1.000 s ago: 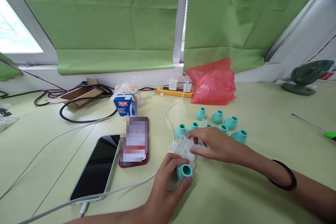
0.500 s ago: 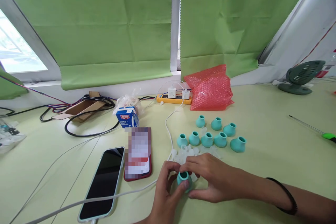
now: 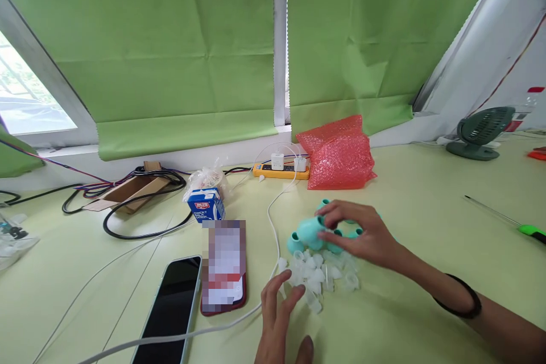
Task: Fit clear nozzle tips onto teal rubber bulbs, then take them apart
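My right hand [image 3: 362, 233] pinches a teal bell-shaped silicone cup [image 3: 310, 232] by its narrow neck, lifted and tilted over the other cups. Behind and under it, several more teal cups [image 3: 294, 243] stand on the table, partly hidden by my fingers. My left hand [image 3: 279, 313] hovers at the front with its fingers apart, holding nothing. Just beyond its fingertips lies a pile of small translucent white plastic pieces [image 3: 315, 274].
Left of my hands lie a black-screened phone [image 3: 170, 301] and a red-cased phone [image 3: 224, 267], with a white cable [image 3: 213, 329] crossing. Behind stand a milk carton [image 3: 207, 206], power strip [image 3: 267, 170] and red bubble bag [image 3: 341, 159]. A screwdriver [image 3: 531, 231] and fan [image 3: 482, 128] are right.
The teal cup has left the spot between both hands; my right hand has carried it up and away toward the row of cups. My left hand has let go and opened.
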Tool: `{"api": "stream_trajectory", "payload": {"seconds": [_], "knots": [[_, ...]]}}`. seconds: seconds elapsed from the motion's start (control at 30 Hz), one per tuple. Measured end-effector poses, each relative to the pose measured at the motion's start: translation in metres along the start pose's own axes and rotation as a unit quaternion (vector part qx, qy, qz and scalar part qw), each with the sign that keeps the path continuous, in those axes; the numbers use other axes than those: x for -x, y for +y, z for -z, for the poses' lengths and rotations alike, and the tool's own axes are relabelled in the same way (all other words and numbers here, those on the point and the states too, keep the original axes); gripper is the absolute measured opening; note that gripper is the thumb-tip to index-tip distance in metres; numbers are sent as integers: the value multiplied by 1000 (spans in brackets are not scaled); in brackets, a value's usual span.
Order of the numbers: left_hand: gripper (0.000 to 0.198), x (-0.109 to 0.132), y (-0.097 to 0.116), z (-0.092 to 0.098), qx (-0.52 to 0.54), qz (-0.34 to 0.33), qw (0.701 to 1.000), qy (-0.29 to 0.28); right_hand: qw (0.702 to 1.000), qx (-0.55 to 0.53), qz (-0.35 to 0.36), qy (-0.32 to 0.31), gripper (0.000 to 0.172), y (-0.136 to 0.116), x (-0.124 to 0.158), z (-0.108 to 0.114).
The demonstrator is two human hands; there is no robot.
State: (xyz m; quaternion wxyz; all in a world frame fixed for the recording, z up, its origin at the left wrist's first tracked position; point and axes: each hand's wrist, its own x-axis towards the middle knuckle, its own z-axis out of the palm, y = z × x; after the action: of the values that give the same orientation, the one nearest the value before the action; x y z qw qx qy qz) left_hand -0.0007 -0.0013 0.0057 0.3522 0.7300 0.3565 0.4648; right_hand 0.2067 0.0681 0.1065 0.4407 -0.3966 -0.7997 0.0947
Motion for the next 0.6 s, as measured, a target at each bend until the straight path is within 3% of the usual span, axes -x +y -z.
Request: {"api": "stream_trajectory", "payload": {"seconds": [0.07, 0.13, 0.37, 0.6], "knots": [[51, -1, -3, -2, -33, -15, 999, -7, 998, 42, -10, 50, 9, 20, -6, 0], [57, -2, -6, -4, -50, -24, 998, -7, 996, 76, -16, 50, 7, 39, -9, -4], [68, -4, -13, -1, -129, -7, 988, -88, 979, 192, -25, -69, 12, 81, -3, -22], [68, -4, -17, 0, -110, -12, 988, -105, 964, 227, -28, -132, 14, 85, -6, -19]]}}
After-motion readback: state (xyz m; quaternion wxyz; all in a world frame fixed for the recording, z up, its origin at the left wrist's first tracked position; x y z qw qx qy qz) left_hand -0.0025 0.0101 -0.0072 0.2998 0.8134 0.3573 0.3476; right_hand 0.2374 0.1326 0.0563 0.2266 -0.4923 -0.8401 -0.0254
